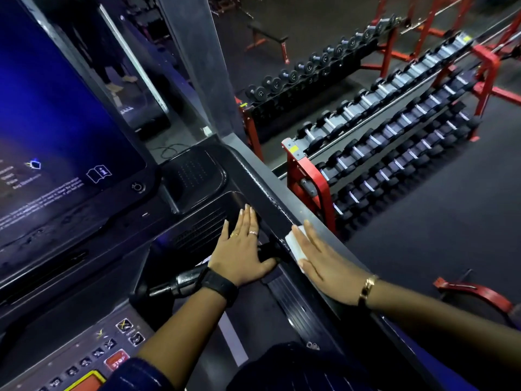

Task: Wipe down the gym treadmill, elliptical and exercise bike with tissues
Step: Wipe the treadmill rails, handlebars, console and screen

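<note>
Your right hand (324, 266), fingers straight, presses the tissue (292, 242) flat on the side rail of the treadmill (267, 193). Your left hand (242, 249) rests just beside it on the console, fingers released and flat.

Your right hand (324, 266) covers most of the tissue (294, 245) (only a white edge shows). Left of the tissue, the console screen (56, 108) runs past the view's edge, its text unreadable.

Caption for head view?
Right hand presses white folded tissue on treadmill's dark grey side rail; left hand rests flat on black console.
</note>
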